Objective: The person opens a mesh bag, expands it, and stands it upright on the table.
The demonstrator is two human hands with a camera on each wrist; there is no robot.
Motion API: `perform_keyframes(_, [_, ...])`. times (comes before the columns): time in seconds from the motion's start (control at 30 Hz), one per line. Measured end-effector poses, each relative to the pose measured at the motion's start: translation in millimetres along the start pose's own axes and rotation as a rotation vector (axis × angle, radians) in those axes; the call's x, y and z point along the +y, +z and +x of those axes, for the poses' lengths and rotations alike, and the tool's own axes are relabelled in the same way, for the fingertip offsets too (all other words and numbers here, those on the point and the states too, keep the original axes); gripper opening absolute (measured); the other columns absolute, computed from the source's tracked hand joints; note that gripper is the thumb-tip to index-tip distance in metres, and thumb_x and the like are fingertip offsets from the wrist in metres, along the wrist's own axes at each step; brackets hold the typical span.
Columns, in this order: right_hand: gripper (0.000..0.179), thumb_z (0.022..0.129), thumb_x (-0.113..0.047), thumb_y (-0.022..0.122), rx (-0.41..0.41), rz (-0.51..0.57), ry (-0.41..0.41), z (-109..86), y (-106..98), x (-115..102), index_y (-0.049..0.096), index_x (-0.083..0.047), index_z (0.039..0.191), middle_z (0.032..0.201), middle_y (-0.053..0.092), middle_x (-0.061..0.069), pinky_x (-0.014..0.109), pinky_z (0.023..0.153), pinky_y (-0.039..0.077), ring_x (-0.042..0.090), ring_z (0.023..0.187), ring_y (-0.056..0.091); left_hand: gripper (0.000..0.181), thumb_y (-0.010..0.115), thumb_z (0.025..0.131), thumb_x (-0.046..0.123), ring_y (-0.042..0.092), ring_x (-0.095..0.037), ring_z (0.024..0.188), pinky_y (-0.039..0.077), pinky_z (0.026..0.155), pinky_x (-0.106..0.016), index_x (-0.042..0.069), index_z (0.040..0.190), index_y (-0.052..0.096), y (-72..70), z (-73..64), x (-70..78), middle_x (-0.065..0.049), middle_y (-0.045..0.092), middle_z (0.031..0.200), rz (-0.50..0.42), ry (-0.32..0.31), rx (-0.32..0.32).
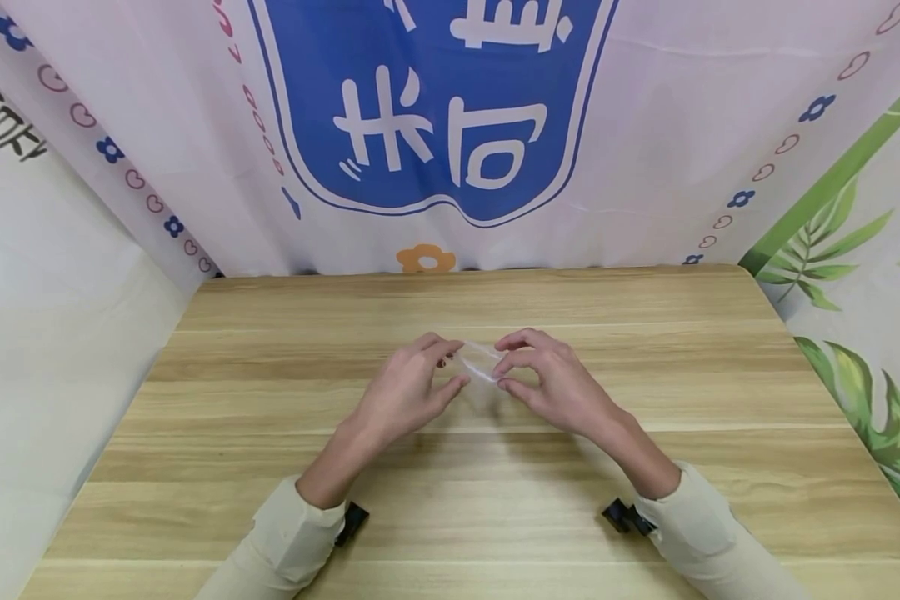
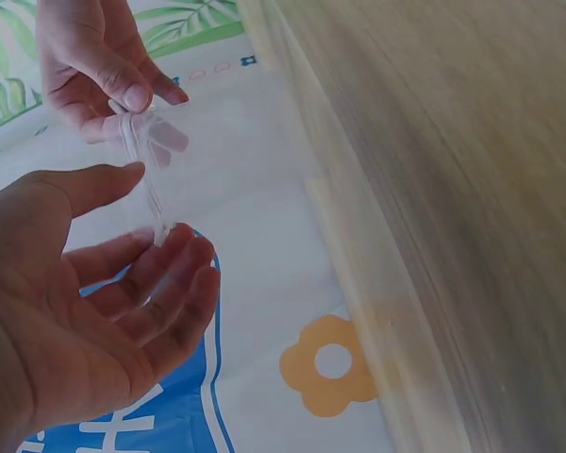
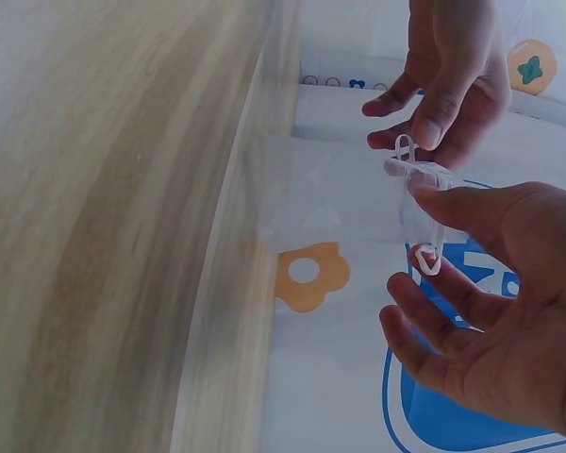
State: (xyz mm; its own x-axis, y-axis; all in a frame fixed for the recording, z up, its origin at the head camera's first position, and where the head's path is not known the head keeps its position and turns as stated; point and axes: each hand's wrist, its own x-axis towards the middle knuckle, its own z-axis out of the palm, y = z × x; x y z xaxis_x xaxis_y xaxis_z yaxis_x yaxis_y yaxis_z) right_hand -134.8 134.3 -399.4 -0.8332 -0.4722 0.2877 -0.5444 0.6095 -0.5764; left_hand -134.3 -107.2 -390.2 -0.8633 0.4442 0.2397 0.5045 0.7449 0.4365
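A clear plastic bag (image 1: 480, 364) is held up between both hands over the middle of the table, its mouth spread a little apart. The left hand (image 1: 407, 385) holds one side of the mouth, its thumb and forefinger at the rim. From the other side, the right hand (image 1: 551, 379) holds the rim with thumb and fingers. In the left wrist view the bag's rim (image 2: 149, 175) runs between the hands, and its see-through body hangs toward the table. White loops show at both ends of the rim (image 3: 406, 148) in the right wrist view.
The wooden table (image 1: 270, 450) reaches back to a hanging cloth (image 1: 630, 167) with a blue printed badge. A leaf-patterned cloth (image 1: 855, 275) hangs at the right, a pale one (image 1: 60, 317) at the left. Black wrist devices (image 1: 352, 523) sit by both cuffs.
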Motion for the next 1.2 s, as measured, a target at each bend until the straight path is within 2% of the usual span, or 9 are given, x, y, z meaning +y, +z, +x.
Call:
perform_keyframes(0.2, [0.008, 0.092, -0.009, 0.085, -0.027, -0.011, 0.018, -0.7, 1.1, 1.3, 0.083, -0.012, 0.1, 0.132, 0.072, 0.013, 0.053, 0.104, 0.059, 0.034, 0.125, 0.068, 0.037, 0.084, 0.096, 0.02, 0.076, -0.022, 0.091, 0.064, 0.071, -0.034, 0.003, 0.127, 0.076, 1.4, 2.0, -0.6, -0.01, 0.077, 0.111, 0.051, -0.036, 0.046])
perform_keyframes(0.3, [0.01, 0.092, -0.01, 0.085, -0.037, -0.011, 0.024, -1.1, 0.7, 1.3, 0.082, -0.01, 0.102, 0.132, 0.072, 0.013, 0.053, 0.103, 0.06, 0.035, 0.123, 0.068, 0.037, 0.084, 0.095, 0.022, 0.076, -0.021, 0.091, 0.064, 0.071, -0.034, 0.004, 0.126, 0.076, 0.2, 2.0, -1.9, -0.009, 0.077, 0.112, 0.061, -0.026, 0.056])
perform_keyframes(0.43, [0.017, 0.093, -0.011, 0.085, -0.037, -0.003, 0.039, -0.9, -1.0, 0.8, 0.08, -0.009, 0.109, 0.131, 0.072, 0.011, 0.051, 0.103, 0.06, 0.032, 0.122, 0.07, 0.033, 0.084, 0.095, 0.021, 0.076, -0.022, 0.097, 0.064, 0.076, -0.036, 0.007, 0.124, 0.078, -3.2, 1.9, -3.4, -0.008, 0.075, 0.117, 0.028, 0.01, 0.059])
perform_keyframes(0.6, [0.03, 0.094, -0.012, 0.084, -0.041, 0.011, 0.053, 0.3, -1.8, 0.9, 0.076, -0.006, 0.122, 0.129, 0.073, 0.009, 0.05, 0.104, 0.06, 0.031, 0.122, 0.071, 0.019, 0.083, 0.096, 0.017, 0.074, -0.024, 0.103, 0.064, 0.082, -0.037, 0.01, 0.114, 0.081, -4.0, 2.5, -3.7, -0.007, 0.074, 0.121, -0.016, 0.068, 0.024])
perform_keyframes(0.77, [0.038, 0.095, -0.014, 0.084, -0.041, 0.027, 0.068, 1.1, 0.2, 1.5, 0.073, -0.004, 0.13, 0.13, 0.074, 0.01, 0.05, 0.103, 0.061, 0.031, 0.122, 0.072, 0.003, 0.081, 0.097, 0.012, 0.074, -0.023, 0.1, 0.064, 0.081, -0.033, 0.011, 0.099, 0.08, -2.3, 2.5, -3.1, -0.008, 0.074, 0.12, -0.026, 0.102, -0.028])
perform_keyframes(0.83, [0.04, 0.095, -0.015, 0.084, -0.038, 0.033, 0.07, 1.5, 1.4, 2.1, 0.072, -0.004, 0.132, 0.131, 0.074, 0.011, 0.05, 0.102, 0.062, 0.031, 0.121, 0.072, 0.003, 0.081, 0.096, 0.01, 0.075, -0.023, 0.098, 0.064, 0.079, -0.032, 0.011, 0.095, 0.079, -2.0, 2.2, -3.0, -0.008, 0.074, 0.119, -0.03, 0.107, -0.049])
perform_keyframes(1.03, [0.041, 0.095, -0.012, 0.083, -0.023, 0.062, 0.082, 2.6, 3.5, 2.9, 0.071, -0.001, 0.133, 0.13, 0.073, 0.013, 0.051, 0.097, 0.063, 0.032, 0.116, 0.072, 0.005, 0.079, 0.091, 0.008, 0.075, -0.025, 0.1, 0.061, 0.079, -0.029, 0.012, 0.092, 0.077, -1.2, 1.7, -3.7, -0.006, 0.075, 0.118, -0.039, 0.123, -0.098])
perform_keyframes(1.2, [0.036, 0.095, -0.01, 0.082, -0.006, 0.055, 0.07, 2.1, 3.5, 2.8, 0.073, -0.004, 0.13, 0.132, 0.072, 0.014, 0.051, 0.098, 0.063, 0.033, 0.119, 0.072, 0.008, 0.079, 0.091, 0.008, 0.075, -0.023, 0.097, 0.063, 0.079, -0.031, 0.009, 0.099, 0.078, -2.0, 2.3, -3.1, -0.007, 0.075, 0.117, -0.031, 0.121, -0.088])
